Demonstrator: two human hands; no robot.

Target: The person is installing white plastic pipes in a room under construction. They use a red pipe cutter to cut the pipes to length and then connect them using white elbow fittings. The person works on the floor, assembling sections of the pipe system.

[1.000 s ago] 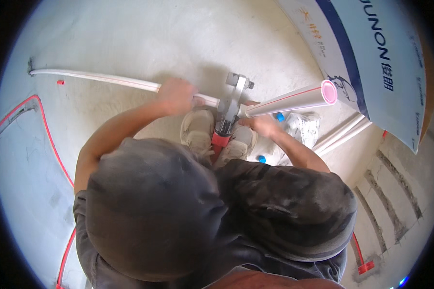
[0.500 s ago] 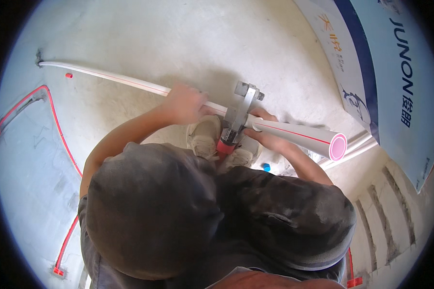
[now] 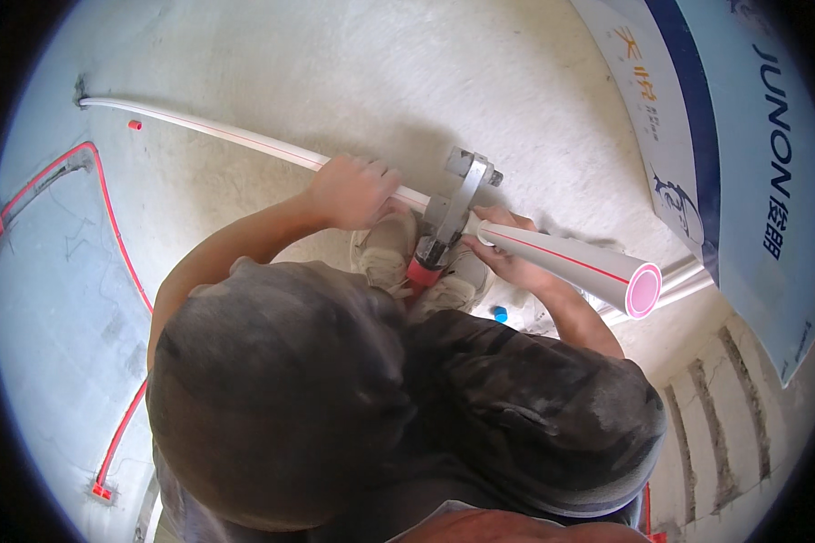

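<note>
My left hand [image 3: 355, 190] is closed around a long white plastic pipe [image 3: 244, 140] with a thin red stripe, which runs from the far left to the tool. A pipe fusion welder [image 3: 453, 213], grey metal with a red body, stands upright between my feet. On its other side my right hand [image 3: 509, 253] is wrapped round the inner end of a second white pipe [image 3: 566, 258], whose open pink-lined end points up to the right. Both pipes meet the tool's head from opposite sides. Where exactly their ends sit on it is hidden.
My shoes [image 3: 385, 253] flank the tool. A blue cap [image 3: 501, 314] lies by the right shoe, a red fitting [image 3: 135, 125] at the far left. More white pipes [image 3: 684, 288] lie at right under a printed sheet [image 3: 761, 163]. Red pipe [image 3: 113, 235] runs along the left wall.
The right pipe's open end appears slightly lower and further right. My left hand, blurred before, is now sharp on its pipe. The whole view has shifted a little.
</note>
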